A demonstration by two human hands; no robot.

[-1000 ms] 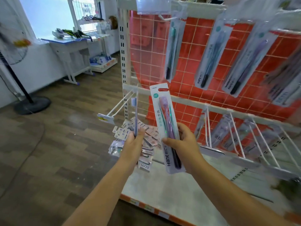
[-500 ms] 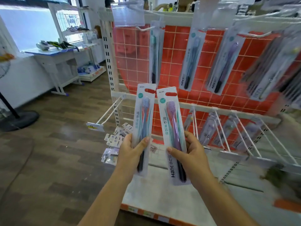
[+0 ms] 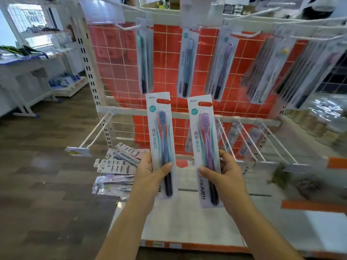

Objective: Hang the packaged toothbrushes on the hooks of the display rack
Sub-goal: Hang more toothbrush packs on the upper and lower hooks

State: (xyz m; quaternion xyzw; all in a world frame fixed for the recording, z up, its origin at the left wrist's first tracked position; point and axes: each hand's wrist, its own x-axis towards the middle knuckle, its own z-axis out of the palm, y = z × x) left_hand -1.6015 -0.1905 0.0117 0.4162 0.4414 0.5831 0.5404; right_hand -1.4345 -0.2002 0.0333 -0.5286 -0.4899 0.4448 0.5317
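Observation:
My left hand [image 3: 150, 175] grips a packaged toothbrush with a blue head [image 3: 162, 136], held upright in front of the display rack [image 3: 139, 111]. My right hand [image 3: 226, 177] grips a second package with a purple toothbrush [image 3: 205, 139], upright beside the first, the two apart. Both packs face me with their hang slots at the top. Several packaged toothbrushes [image 3: 186, 62] hang from the upper white hooks against the red grid panel. Lower white hooks [image 3: 249, 141] jut out to the right, with a few packs at their inner ends. One bare lower hook [image 3: 93, 134] sticks out at the left.
A pile of packaged toothbrushes [image 3: 116, 169] lies on the rack's white base shelf [image 3: 187, 222] at its left corner. A white table [image 3: 24, 68] and shelving stand at the far left. Wood floor [image 3: 47, 184] spreads to the left of the rack.
My left hand turned its pack from edge-on to face me and raised it. Both hands now hold their packs higher and side by side, and my view has tilted up toward the rack.

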